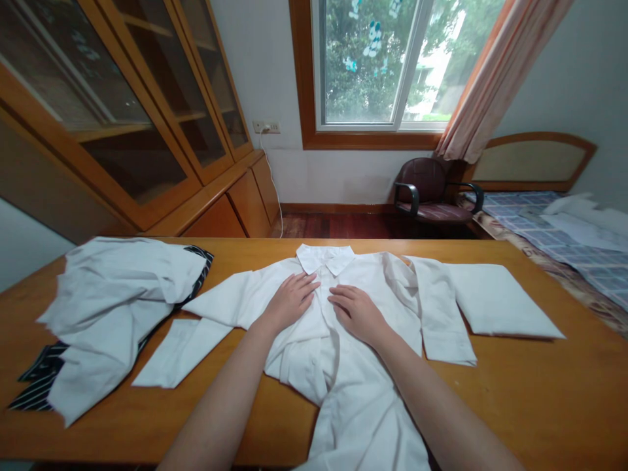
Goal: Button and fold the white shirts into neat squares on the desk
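A white collared shirt [314,353] lies front up on the wooden table, its collar pointing away from me. Its sleeves spread to both sides, and the lower part is rumpled and runs over the table's near edge. My left hand [293,297] rests flat on the chest left of the button line, fingers stretched out. Just right of that line, my right hand [357,313] lies on the cloth with its fingers extended. Neither hand grips the fabric. The shirt's hem is out of view.
A heap of white cloth [122,301] with dark striped fabric [36,386] lies on the table [520,399] at left. A folded white garment [500,297] touches the right sleeve. Beyond stand a glass-door cabinet [196,183], an armchair [432,190] and a bed [554,216].
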The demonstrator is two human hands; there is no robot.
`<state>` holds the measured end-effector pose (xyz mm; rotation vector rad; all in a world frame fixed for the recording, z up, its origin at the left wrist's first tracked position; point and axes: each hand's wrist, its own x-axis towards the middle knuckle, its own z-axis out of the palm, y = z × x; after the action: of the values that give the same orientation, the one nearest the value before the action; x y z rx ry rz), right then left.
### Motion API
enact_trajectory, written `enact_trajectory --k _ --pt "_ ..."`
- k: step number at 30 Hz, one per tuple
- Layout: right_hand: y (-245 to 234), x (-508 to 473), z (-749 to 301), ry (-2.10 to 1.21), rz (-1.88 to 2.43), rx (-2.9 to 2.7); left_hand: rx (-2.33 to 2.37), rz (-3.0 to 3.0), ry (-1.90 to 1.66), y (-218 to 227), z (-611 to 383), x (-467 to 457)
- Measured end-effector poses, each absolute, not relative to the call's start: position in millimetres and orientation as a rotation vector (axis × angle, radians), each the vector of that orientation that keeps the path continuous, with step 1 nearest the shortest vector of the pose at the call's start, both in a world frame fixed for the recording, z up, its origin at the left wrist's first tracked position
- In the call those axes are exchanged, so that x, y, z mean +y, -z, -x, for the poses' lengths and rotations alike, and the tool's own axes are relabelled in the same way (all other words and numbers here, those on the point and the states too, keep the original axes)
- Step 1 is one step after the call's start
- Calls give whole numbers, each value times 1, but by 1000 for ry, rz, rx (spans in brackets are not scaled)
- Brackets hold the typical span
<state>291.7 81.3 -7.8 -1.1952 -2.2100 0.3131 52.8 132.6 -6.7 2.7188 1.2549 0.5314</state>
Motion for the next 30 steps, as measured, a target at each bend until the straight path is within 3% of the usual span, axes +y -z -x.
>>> enact_trajectory --k 30 --pt "11 83 -294 -305 1170 -2208 1237 -2701 -554 8 -52 134"
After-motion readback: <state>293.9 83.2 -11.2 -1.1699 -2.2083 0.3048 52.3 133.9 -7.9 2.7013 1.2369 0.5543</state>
